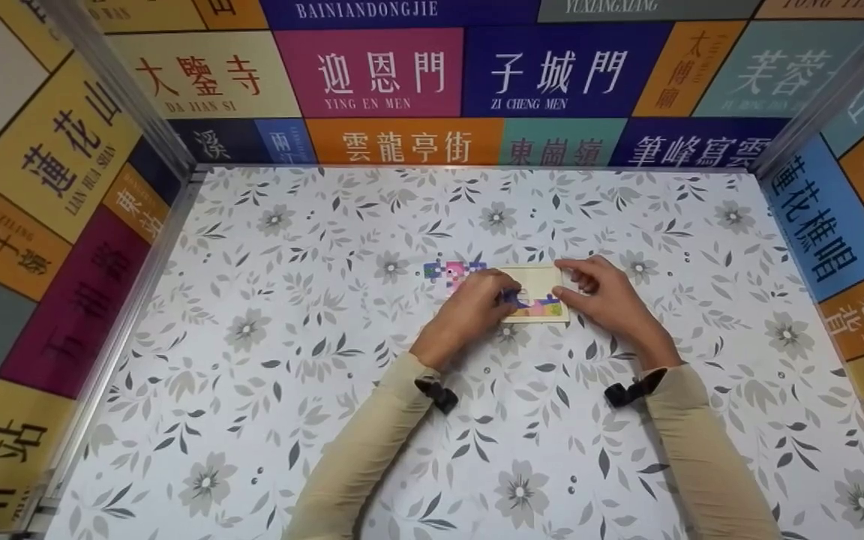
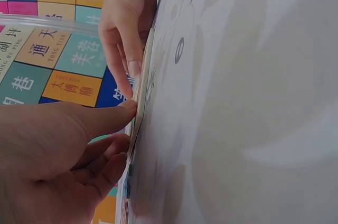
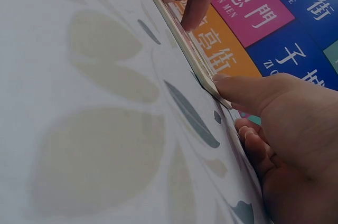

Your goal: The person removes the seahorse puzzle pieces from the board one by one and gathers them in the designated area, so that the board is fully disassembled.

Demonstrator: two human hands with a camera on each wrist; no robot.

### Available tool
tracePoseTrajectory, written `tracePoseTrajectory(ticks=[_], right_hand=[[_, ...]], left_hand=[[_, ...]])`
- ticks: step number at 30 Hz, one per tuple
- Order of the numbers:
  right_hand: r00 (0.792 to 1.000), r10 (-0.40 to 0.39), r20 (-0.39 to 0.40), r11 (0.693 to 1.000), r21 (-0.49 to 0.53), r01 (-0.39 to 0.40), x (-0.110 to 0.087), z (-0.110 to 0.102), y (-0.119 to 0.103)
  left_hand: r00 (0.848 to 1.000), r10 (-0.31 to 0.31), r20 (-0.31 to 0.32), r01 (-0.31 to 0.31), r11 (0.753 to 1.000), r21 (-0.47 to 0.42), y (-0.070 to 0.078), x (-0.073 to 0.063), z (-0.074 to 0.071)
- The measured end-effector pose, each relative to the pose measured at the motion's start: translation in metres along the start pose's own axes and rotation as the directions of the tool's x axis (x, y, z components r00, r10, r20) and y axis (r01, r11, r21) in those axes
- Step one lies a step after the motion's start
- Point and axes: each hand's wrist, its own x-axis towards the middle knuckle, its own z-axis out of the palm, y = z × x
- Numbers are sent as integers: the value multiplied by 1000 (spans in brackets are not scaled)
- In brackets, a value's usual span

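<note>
A small pale puzzle tray (image 1: 537,278) lies flat on the table, with colourful jigsaw pieces (image 1: 546,308) along its near side. My left hand (image 1: 471,306) is over the tray's left part, and its fingertips pinch a blue-purple puzzle piece (image 1: 509,295), partly hidden by the fingers. My right hand (image 1: 608,296) holds the tray's right edge between thumb and index finger. In the right wrist view the right thumb (image 3: 248,89) presses on the tray's rim (image 3: 198,71). The left wrist view shows the left thumb (image 2: 108,119) at the tray's edge.
Loose pink and blue puzzle pieces (image 1: 456,272) lie left of the tray, partly behind the left hand. A floral-patterned cloth (image 1: 327,420) covers the table. Panels with coloured lettered blocks (image 1: 387,75) stand along the back and both sides.
</note>
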Motion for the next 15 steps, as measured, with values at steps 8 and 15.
tracePoseTrajectory(ticks=[8,15], right_hand=[[1000,-4,-4,1000,15,4,-1,0,-1],[1000,-7,-4,1000,6,7,0,0,-2]], left_hand=[[999,4,-41,-5,1000,-22,2,-2,1],[999,-10,-45,13,998,56,5,-2,1]])
